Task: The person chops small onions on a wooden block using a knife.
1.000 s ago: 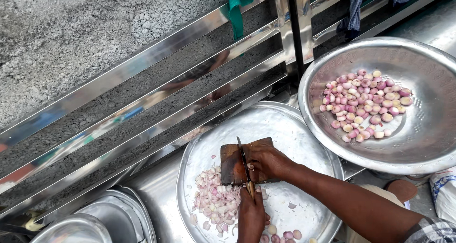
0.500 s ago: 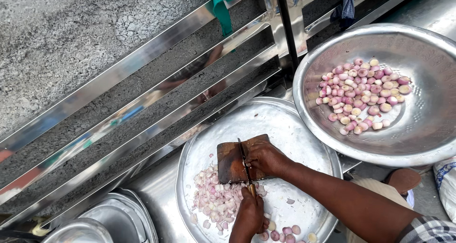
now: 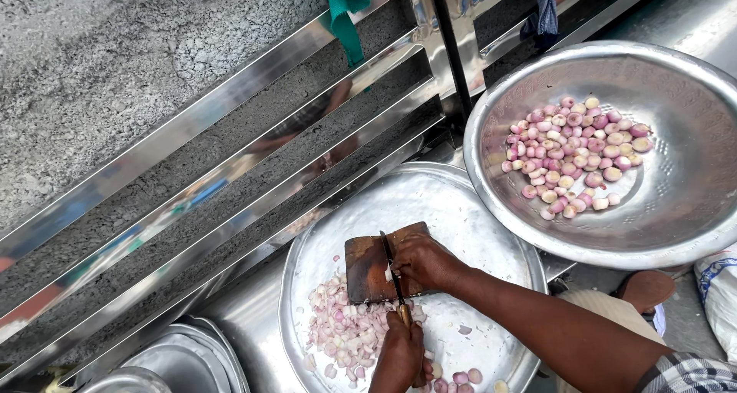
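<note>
The left hand (image 3: 399,355) grips a knife (image 3: 391,270) by its handle, blade down on a small wooden board (image 3: 367,266) in a wide steel tray (image 3: 476,209). The right hand (image 3: 426,261) presses on the board beside the blade. Chopped onion pieces (image 3: 345,324) lie heaped below it (whole peeled ones (image 3: 572,151) sit in the big steel bowl (image 3: 691,209)).

knife (image 3: 393,274): I see its thin blade edge-down on the board, handle in my grip.
board (image 3: 368,269): small, dark wood, flat beneath the blade.
</note>
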